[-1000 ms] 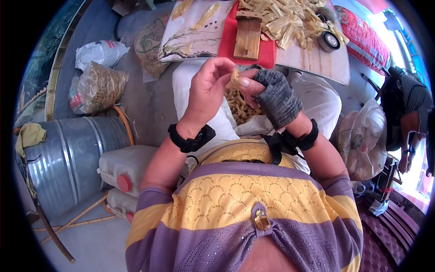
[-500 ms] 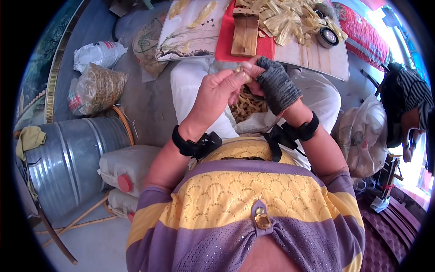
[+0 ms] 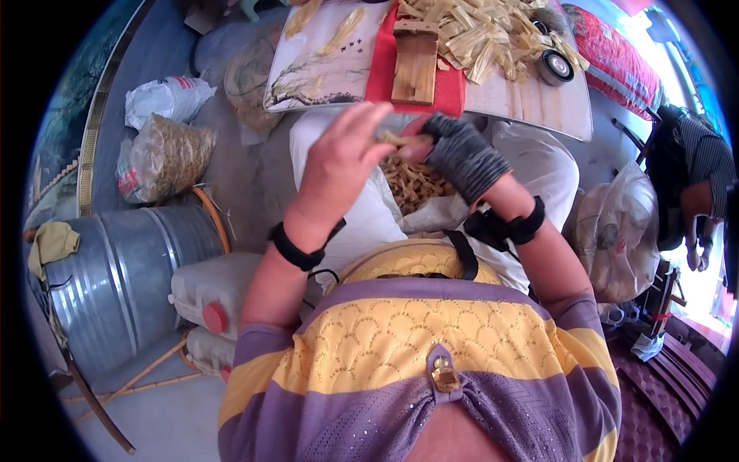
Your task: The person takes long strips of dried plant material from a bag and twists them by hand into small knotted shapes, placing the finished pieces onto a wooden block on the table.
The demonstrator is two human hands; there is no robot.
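Note:
Above my lap, my right hand (image 3: 439, 144) in a grey fingerless knit glove pinches a small yellowish dried strip piece (image 3: 400, 140). Beside it is my left hand (image 3: 344, 154), bare, slightly blurred, with its fingers stretched and lifted. Its thumb is close to the piece; I cannot tell if they touch. Under both hands, between my white-trousered legs, a pale sack (image 3: 436, 215) holds many similar short yellowish pieces (image 3: 413, 185). Just beyond, a wooden block (image 3: 415, 73) lies on a red cloth (image 3: 454, 94) at the near table edge.
Loose yellowish strips (image 3: 469, 38) heap on the table (image 3: 531, 108), next to a round black-and-silver tin (image 3: 556, 66). A metal drum (image 3: 131, 269), plastic jugs (image 3: 219, 285) and filled bags (image 3: 173, 154) stand at left. At right are a plastic bag (image 3: 616, 231) and another person's arm (image 3: 700, 200).
My left hand has come away from the pinch to the left, its fingers straightening. My right hand has dropped slightly nearer, keeping the piece.

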